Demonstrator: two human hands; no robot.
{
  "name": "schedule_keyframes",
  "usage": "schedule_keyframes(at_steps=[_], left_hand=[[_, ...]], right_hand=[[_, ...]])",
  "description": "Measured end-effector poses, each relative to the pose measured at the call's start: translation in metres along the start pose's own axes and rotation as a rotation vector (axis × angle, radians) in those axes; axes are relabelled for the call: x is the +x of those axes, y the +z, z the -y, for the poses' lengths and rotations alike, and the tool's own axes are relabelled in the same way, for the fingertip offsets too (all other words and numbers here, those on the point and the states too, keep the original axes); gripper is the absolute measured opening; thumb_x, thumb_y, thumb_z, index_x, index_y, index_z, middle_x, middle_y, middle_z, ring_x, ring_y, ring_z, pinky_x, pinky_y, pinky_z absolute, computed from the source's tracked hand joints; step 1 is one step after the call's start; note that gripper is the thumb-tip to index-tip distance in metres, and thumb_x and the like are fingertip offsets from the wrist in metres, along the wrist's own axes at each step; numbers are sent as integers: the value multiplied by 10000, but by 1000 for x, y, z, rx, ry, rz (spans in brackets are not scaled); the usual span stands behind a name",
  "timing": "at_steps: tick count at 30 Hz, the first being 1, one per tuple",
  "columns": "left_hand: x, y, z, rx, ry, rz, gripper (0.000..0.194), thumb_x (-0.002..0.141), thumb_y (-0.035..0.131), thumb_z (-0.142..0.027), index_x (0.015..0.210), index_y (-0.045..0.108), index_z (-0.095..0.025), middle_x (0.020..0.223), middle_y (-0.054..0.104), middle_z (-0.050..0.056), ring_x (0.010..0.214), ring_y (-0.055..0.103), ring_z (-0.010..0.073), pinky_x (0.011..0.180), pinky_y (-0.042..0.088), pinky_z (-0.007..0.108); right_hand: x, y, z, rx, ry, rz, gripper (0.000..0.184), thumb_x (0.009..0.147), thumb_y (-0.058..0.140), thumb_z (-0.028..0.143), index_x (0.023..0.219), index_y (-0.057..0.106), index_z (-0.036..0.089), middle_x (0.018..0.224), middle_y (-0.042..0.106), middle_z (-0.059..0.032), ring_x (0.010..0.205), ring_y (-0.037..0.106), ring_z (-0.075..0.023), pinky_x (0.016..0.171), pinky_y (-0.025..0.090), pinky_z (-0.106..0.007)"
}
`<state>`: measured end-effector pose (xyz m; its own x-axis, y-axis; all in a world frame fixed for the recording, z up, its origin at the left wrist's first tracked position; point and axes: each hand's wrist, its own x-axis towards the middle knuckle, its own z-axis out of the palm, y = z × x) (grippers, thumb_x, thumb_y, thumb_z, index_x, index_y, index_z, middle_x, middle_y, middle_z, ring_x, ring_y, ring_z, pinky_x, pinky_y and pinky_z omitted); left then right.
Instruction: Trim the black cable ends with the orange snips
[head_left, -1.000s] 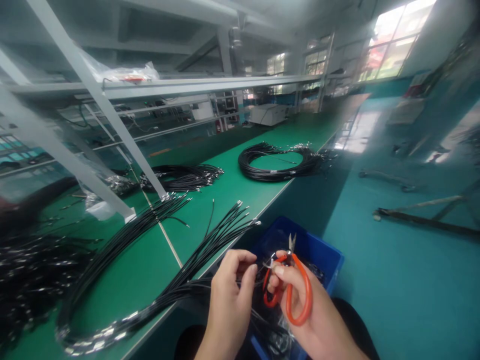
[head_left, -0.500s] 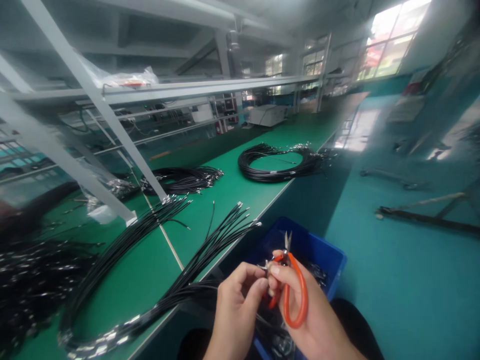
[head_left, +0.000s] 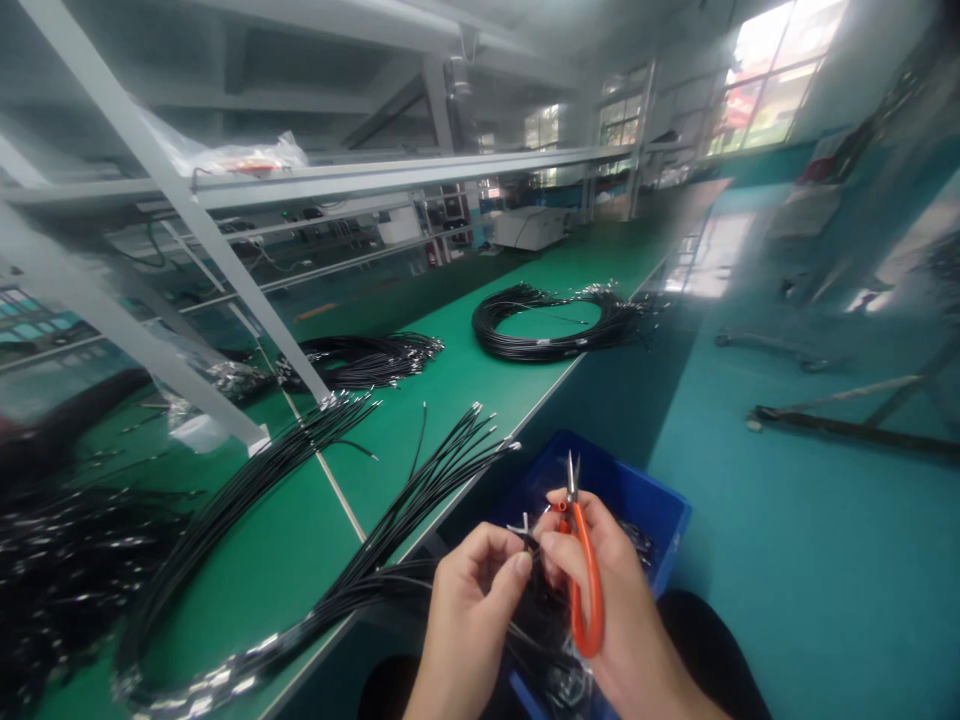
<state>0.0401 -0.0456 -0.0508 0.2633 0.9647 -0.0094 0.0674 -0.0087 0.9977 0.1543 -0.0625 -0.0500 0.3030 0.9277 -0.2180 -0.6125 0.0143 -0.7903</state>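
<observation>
At the lower centre of the frame, orange-handled scissors point(head_left: 589, 595) are held in the right hand point(head_left: 626, 585). The grip is closed around the handles, and the blades are pointed upward, almost together, above the fingers. Just beside it, the left hand point(head_left: 472, 605) is raised with thumb and forefinger brought together on a small dark piece point(head_left: 529, 541), from which pale ends are seen sticking up. The piece is located between the fingertips of both hands; it is too small to be identified, and whether it is also pinched by the right fingers cannot be told.

Below and behind the hands, a blue bin point(head_left: 670, 520) is seen, in which dark cables and clear plastic are contained. Across the left and centre of the frame, a long bundle of black cables point(head_left: 322, 605) is laid in a wide curve on the green bench point(head_left: 450, 375), its silver-tipped ends fanned out; one part of it is hidden behind the left hand. A round coil of black cable point(head_left: 536, 350) is set near the bench edge at centre right, and a flatter coil point(head_left: 364, 362) is placed left of it. At the lower left, a blurred cable pile point(head_left: 75, 570) is spread. At the upper left, a plastic bag point(head_left: 259, 157) is rested on a grey shelf point(head_left: 390, 180).
</observation>
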Motion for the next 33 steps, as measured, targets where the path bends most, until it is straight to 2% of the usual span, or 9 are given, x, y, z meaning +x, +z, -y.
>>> schedule_keyframes(at_steps=[3, 6, 11, 16, 21, 23, 26, 30, 33], left_hand=[[1, -3, 0, -13, -16, 5, 185, 772, 637, -285, 670, 565, -148, 591, 478, -39, 528, 388, 86, 508, 329, 182], [2, -4, -2, -21, -17, 10, 189, 768, 641, -279, 660, 561, -145, 587, 471, -39, 528, 377, 86, 508, 323, 184], [2, -2, -3, -20, -18, 34, 162, 774, 635, -260, 679, 584, -139, 622, 518, -23, 559, 413, 93, 532, 343, 186], [0, -1, -2, -16, -33, 34, 156, 768, 643, -266, 686, 603, -139, 645, 555, -7, 596, 465, 112, 560, 375, 194], [0, -1, 1, -99, -1, -8, 161, 767, 648, -276, 697, 590, -143, 638, 546, -19, 583, 458, 100, 555, 379, 187], [1, -3, 3, -139, -1, -37, 163, 766, 651, -274, 695, 587, -143, 607, 517, -34, 546, 426, 82, 528, 362, 173], [5, -9, 4, -155, 8, -65, 148, 778, 644, -255, 700, 585, -145, 579, 491, -49, 508, 398, 64, 502, 344, 161], [10, -11, 5, -146, 42, -97, 107, 801, 622, -243, 744, 594, -156, 661, 557, -31, 498, 421, 57, 484, 359, 164], [10, -9, 6, -150, 64, -114, 87, 795, 626, -239, 759, 606, -162, 689, 579, -25, 487, 448, 57, 467, 374, 166]], right_hand=[[2, -7, -2, -149, -172, -54, 304, 666, 703, 188, 926, 550, 227, 757, 652, 17, 692, 596, -147, 635, 460, -243], [2, -9, -3, -301, -331, -40, 299, 684, 689, 189, 948, 562, 246, 896, 675, -18, 874, 624, -203, 779, 474, -316], [3, -11, -6, -591, -490, 46, 259, 706, 631, 102, 909, 590, 258, 848, 676, -10, 806, 638, -199, 710, 497, -299], [4, -14, -9, -762, -744, 38, 356, 694, 609, 30, 939, 593, 288, 842, 656, 5, 715, 631, -182, 651, 495, -280], [2, -15, -15, -812, -930, -27, 408, 696, 609, 16, 964, 614, 324, 835, 669, 2, 810, 623, -215, 732, 473, -309], [-1, -16, -17, -757, -899, -74, 379, 691, 605, 30, 931, 634, 322, 805, 679, 3, 766, 626, -213, 718, 470, -313], [-10, -17, -18, -661, -704, -91, 307, 661, 641, 96, 891, 655, 298, 793, 695, -10, 679, 630, -208, 653, 480, -311], [-25, -20, -12, -422, -206, 93, 271, 589, 683, 155, 847, 660, 232, 678, 687, -28, 600, 623, -194, 525, 463, -268], [-29, -21, -7, -305, 133, 229, 178, 605, 686, 181, 777, 640, 177, 555, 646, -14, 383, 472, -83, 376, 321, -189]])
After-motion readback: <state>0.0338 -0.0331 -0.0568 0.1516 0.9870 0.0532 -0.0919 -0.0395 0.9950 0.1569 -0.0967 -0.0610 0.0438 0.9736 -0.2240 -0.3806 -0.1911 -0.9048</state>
